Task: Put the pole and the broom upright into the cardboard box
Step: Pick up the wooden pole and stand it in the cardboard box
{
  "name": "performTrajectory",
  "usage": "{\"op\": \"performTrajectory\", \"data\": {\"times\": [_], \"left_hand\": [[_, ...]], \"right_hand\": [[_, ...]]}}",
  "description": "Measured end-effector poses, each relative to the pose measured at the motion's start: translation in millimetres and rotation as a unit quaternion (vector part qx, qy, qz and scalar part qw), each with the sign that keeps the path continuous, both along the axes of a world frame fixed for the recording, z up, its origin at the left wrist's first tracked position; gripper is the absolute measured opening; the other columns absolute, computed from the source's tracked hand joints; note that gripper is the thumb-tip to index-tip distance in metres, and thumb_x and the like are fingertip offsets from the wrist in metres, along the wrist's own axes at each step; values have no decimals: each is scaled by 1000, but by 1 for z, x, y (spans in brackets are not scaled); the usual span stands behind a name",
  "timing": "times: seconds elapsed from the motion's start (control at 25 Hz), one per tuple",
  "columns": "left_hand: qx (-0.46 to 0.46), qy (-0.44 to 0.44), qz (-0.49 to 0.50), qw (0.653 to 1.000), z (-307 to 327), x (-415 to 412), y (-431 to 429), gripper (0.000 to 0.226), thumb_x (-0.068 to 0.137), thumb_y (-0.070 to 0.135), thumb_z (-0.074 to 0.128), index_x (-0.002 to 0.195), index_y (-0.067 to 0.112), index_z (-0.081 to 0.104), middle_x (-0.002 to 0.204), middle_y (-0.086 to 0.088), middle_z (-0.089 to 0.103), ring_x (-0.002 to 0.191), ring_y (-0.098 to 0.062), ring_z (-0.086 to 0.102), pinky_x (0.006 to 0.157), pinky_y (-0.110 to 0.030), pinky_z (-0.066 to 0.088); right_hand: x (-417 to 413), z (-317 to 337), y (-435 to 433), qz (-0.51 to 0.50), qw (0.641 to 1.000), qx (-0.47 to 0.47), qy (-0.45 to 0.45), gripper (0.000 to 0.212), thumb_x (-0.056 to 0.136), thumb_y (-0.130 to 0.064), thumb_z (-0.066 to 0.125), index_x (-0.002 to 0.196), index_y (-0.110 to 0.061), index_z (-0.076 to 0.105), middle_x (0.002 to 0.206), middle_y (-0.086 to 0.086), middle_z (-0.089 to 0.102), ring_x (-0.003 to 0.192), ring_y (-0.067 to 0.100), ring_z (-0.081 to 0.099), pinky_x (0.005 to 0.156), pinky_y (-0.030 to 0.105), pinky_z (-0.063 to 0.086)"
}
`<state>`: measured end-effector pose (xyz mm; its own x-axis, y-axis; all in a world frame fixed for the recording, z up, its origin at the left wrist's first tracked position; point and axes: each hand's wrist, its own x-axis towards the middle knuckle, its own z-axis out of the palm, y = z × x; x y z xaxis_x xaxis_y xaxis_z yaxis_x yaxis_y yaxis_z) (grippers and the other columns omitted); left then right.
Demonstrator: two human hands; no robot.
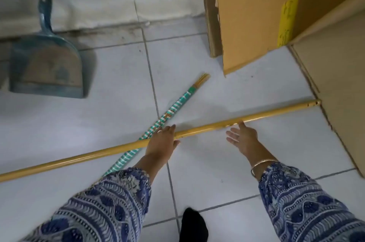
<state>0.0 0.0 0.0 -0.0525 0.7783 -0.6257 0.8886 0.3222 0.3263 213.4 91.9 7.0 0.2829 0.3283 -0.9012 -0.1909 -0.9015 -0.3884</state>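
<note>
A long yellow pole (266,114) lies flat on the white floor tiles, running from the lower left edge to the right. Under it, crossing diagonally, lies the broom handle (173,108), wrapped in green and white bands with a bare cane tip; its brush end is hidden below my left sleeve. My left hand (161,144) rests palm down over the pole where the two cross, fingers loosely spread. My right hand (244,137) is open, fingertips touching the pole's near side. The tall cardboard box (254,14) stands at the upper right.
A blue dustpan (46,59) leans against the wall at the upper left. Flat cardboard (335,93) covers the floor at the right, beside the box. A foot in a dark sock (192,226) shows at the bottom edge.
</note>
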Motion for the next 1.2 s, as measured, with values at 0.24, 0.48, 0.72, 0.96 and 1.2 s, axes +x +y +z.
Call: {"op": "performTrajectory", "data": {"times": [0.24, 0.48, 0.72, 0.96, 1.2], "left_hand": [[-38, -62, 55, 996, -9, 0, 12, 26, 88, 25, 59, 104, 6, 63, 104, -15, 67, 99, -32, 63, 86, -41, 49], [-27, -56, 114, 992, 68, -12, 23, 43, 84, 49, 58, 92, 7, 65, 96, -13, 69, 93, -29, 64, 73, -33, 47], [-16, -82, 136, 987, 220, -50, 35, 38, 90, 47, 50, 80, 11, 58, 83, -7, 60, 85, -29, 60, 65, -29, 37], [27, -121, 123, 985, 393, -86, 50, 38, 92, 46, 45, 66, 19, 45, 61, 5, 43, 58, -17, 42, 49, -27, 26], [141, -175, 108, 969, 584, -89, 74, 36, 94, 38, 47, 65, 16, 51, 59, 3, 48, 68, -23, 49, 53, -29, 33]], "right_hand": [[2, -3, 10, -59, 998, 23, 17, 15, 92, -10, 51, 101, 1, 56, 133, 27, 51, 114, 33, 56, 88, 46, 46], [-11, 91, 18, -100, 991, 51, 69, 17, 93, 1, 44, 78, -2, 50, 109, 19, 60, 126, 34, 49, 105, 49, 40], [-46, 244, 32, -21, 985, 146, 91, 15, 94, -3, 46, 83, -8, 55, 90, 10, 62, 86, 20, 62, 100, 47, 45], [-90, 441, 49, 13, 962, 265, 69, 8, 92, -5, 51, 90, -11, 56, 84, 2, 60, 76, 14, 60, 78, 38, 51], [-112, 659, 80, 46, 920, 388, 20, 14, 87, -5, 58, 77, -14, 57, 82, 3, 59, 72, 14, 59, 63, 32, 60]]}}
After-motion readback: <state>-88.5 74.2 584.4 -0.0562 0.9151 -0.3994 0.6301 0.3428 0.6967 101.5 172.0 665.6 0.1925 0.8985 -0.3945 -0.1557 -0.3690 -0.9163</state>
